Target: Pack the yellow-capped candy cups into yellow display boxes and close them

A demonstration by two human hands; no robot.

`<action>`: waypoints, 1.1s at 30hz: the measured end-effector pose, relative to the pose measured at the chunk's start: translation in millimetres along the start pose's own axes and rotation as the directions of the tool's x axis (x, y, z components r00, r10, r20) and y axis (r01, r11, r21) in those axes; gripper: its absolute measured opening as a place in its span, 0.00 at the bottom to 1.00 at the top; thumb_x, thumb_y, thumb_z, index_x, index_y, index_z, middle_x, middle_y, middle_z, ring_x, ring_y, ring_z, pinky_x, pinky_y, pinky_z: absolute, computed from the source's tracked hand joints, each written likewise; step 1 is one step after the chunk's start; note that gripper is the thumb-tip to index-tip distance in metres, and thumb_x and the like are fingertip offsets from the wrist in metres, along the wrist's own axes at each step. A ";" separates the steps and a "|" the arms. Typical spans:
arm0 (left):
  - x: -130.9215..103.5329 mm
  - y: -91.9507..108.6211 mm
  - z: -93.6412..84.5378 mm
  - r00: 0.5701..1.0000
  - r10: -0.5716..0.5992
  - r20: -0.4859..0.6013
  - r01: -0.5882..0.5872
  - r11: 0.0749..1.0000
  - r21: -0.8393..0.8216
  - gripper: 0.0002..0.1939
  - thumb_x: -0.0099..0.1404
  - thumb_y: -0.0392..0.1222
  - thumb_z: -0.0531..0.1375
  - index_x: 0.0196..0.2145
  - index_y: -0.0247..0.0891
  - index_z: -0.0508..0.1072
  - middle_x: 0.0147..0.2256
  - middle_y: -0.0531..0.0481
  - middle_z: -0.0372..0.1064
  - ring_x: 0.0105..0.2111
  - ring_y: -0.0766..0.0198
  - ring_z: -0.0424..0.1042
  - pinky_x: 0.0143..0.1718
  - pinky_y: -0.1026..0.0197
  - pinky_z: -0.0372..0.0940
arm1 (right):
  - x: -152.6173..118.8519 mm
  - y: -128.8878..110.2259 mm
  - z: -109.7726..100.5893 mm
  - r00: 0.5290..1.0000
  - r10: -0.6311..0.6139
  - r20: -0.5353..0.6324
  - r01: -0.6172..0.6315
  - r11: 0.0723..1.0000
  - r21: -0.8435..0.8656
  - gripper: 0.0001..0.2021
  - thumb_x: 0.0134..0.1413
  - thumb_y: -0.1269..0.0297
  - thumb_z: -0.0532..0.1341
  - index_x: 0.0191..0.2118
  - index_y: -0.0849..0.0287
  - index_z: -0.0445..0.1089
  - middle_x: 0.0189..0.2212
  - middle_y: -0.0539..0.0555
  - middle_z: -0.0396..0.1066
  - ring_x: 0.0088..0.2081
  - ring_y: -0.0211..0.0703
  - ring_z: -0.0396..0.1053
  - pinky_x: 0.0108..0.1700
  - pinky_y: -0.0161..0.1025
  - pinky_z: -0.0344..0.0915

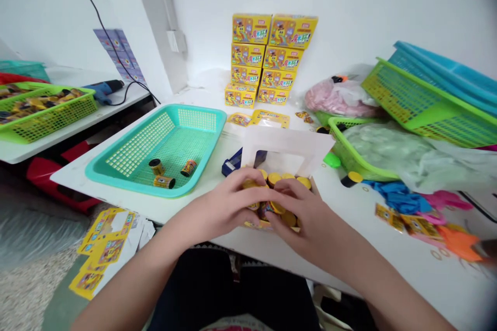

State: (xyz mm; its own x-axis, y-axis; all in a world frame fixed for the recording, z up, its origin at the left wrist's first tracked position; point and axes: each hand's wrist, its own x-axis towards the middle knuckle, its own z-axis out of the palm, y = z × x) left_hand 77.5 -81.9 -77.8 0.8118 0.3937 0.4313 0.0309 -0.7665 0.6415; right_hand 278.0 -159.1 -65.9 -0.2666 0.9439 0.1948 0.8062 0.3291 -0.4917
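Note:
An open cardboard box (287,146), its white lid raised at the back, stands at the table's front edge in the head view. Small canisters with yellow caps (304,182) fill it closely. My left hand (243,196) reaches in from the left, its fingers curled around a canister. From the right, my right hand (298,207) grips a canister (267,210) with thumb and fingers. Both hands meet over the box and partly hide its contents. Left of the box, a turquoise basket (155,189) holds several canisters (189,167).
Yellow printed boxes (251,28) are stacked against the wall. A dark blue tape dispenser (232,161) sits behind my left hand. Green baskets (365,165), plastic bags, a loose canister (351,179) and coloured balloons (399,199) crowd the right. Flattened yellow cartons (111,251) hang low left.

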 end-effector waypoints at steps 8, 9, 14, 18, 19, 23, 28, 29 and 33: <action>-0.4 -15.9 -12.4 0.974 0.133 0.185 -0.145 0.988 0.054 0.24 0.64 0.36 0.63 0.57 0.44 0.67 0.52 0.41 0.60 0.57 0.54 0.61 0.59 0.54 0.61 | 9.5 0.1 4.7 0.995 0.073 0.070 -0.081 0.991 0.107 0.06 0.54 0.71 0.65 0.38 0.58 0.70 0.39 0.54 0.73 0.43 0.46 0.72 0.48 0.47 0.68; -0.9 -15.0 -13.0 0.974 0.132 0.183 -0.143 0.988 0.050 0.22 0.65 0.36 0.61 0.56 0.43 0.68 0.53 0.40 0.60 0.58 0.54 0.61 0.60 0.54 0.60 | 10.4 0.0 5.3 0.995 0.072 0.065 -0.078 0.991 0.106 0.05 0.53 0.71 0.65 0.36 0.58 0.70 0.38 0.53 0.73 0.43 0.46 0.72 0.47 0.47 0.68; -1.1 -9.8 -11.8 0.985 0.112 0.134 -0.114 0.993 0.006 0.19 0.70 0.30 0.52 0.55 0.42 0.69 0.53 0.41 0.63 0.56 0.59 0.63 0.58 0.55 0.61 | 11.8 -1.9 5.0 0.997 0.058 0.041 -0.062 0.993 0.103 0.04 0.54 0.73 0.63 0.32 0.57 0.68 0.38 0.53 0.73 0.43 0.47 0.72 0.46 0.46 0.68; 2.5 -7.8 -9.8 0.993 0.070 0.099 -0.076 0.996 0.050 0.19 0.67 0.31 0.57 0.54 0.45 0.70 0.48 0.45 0.66 0.51 0.60 0.65 0.55 0.56 0.61 | 11.1 0.5 5.1 0.999 0.038 0.021 -0.039 0.996 0.081 0.04 0.53 0.72 0.64 0.32 0.57 0.69 0.36 0.54 0.74 0.40 0.46 0.74 0.42 0.44 0.70; 3.6 -7.7 -9.6 0.994 0.054 0.094 -0.061 0.996 0.065 0.19 0.66 0.31 0.59 0.54 0.45 0.70 0.46 0.45 0.66 0.50 0.60 0.65 0.54 0.57 0.62 | 10.8 2.1 5.9 1.000 0.026 0.002 -0.026 0.997 0.067 0.03 0.53 0.71 0.64 0.31 0.57 0.69 0.36 0.54 0.75 0.40 0.46 0.74 0.41 0.43 0.70; 8.5 -6.5 -10.6 0.994 0.037 0.107 -0.053 0.987 0.152 0.18 0.63 0.35 0.63 0.51 0.42 0.72 0.45 0.45 0.67 0.49 0.58 0.65 0.52 0.58 0.62 | 9.4 8.3 8.9 0.998 -0.013 -0.057 0.013 1.000 0.006 0.02 0.54 0.69 0.64 0.31 0.57 0.71 0.36 0.55 0.77 0.39 0.47 0.76 0.37 0.43 0.72; 8.3 6.9 -11.2 0.973 -0.036 0.230 -0.033 0.957 0.288 0.18 0.66 0.49 0.60 0.51 0.42 0.70 0.44 0.46 0.72 0.47 0.58 0.70 0.58 0.51 0.57 | 9.2 8.7 11.4 0.997 -0.042 -0.059 0.042 0.999 0.007 0.06 0.57 0.68 0.60 0.30 0.56 0.73 0.33 0.53 0.78 0.37 0.46 0.77 0.37 0.42 0.74; 5.7 11.2 -12.1 0.971 -0.046 0.236 -0.034 0.946 0.323 0.15 0.68 0.48 0.58 0.51 0.43 0.71 0.43 0.47 0.73 0.48 0.59 0.70 0.59 0.52 0.57 | 9.2 8.3 12.1 0.996 -0.057 -0.074 0.058 0.998 0.015 0.07 0.57 0.68 0.60 0.29 0.56 0.73 0.33 0.53 0.78 0.38 0.45 0.77 0.37 0.41 0.74; -16.3 20.7 -36.8 1.000 -0.021 -0.005 0.021 0.885 0.465 0.11 0.72 0.43 0.53 0.47 0.42 0.73 0.46 0.47 0.73 0.51 0.59 0.69 0.59 0.53 0.57 | 5.0 7.1 9.3 0.971 -0.109 -0.213 0.112 0.994 0.002 0.05 0.56 0.67 0.62 0.30 0.55 0.73 0.34 0.52 0.78 0.37 0.44 0.78 0.37 0.38 0.75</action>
State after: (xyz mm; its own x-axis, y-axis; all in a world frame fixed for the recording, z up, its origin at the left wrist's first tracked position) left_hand 43.5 -85.5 -48.2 0.8078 0.4124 0.4212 0.3155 -0.9060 0.2820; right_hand 277.5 -151.8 -76.2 -0.2345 0.8750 0.4235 0.7700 0.4331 -0.4685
